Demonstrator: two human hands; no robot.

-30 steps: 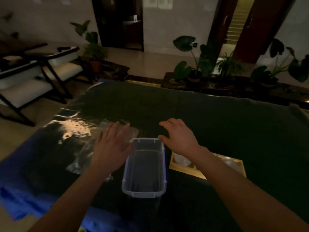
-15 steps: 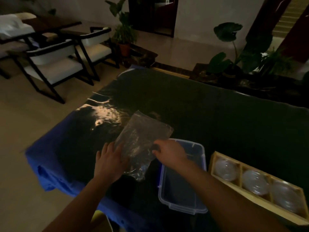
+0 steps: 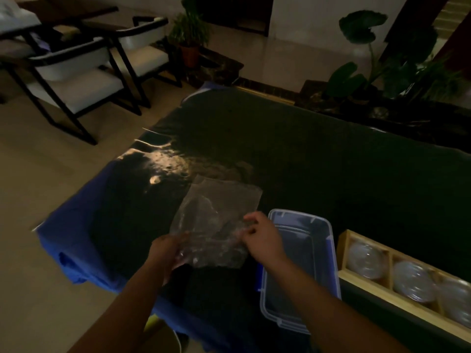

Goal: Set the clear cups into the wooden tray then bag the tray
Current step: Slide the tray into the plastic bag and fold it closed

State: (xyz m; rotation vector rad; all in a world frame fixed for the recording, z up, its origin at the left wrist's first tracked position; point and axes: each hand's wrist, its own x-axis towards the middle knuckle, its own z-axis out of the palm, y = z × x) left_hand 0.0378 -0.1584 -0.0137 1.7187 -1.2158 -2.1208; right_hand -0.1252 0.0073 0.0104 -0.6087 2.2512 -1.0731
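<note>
A clear crinkled plastic bag (image 3: 216, 215) is lifted just above the dark table near its left front. My left hand (image 3: 167, 253) grips the bag's near left edge. My right hand (image 3: 260, 234) pinches its near right edge. A long wooden tray (image 3: 342, 253) lies at the right front. Three clear cups sit in its compartments, one of them at the left end (image 3: 365, 256), and the tray's right end runs out of view.
An empty clear plastic bin (image 3: 300, 273) stands between the bag and the tray, under my right forearm. A dark cloth (image 3: 305, 154) over blue covers the table. Chairs (image 3: 76, 77) stand on the floor to the left, potted plants (image 3: 377, 67) behind the table.
Both hands moved from over the bin to the bag at the left and took hold of it. The bag's near edge has come up and toward me. The view swung left.
</note>
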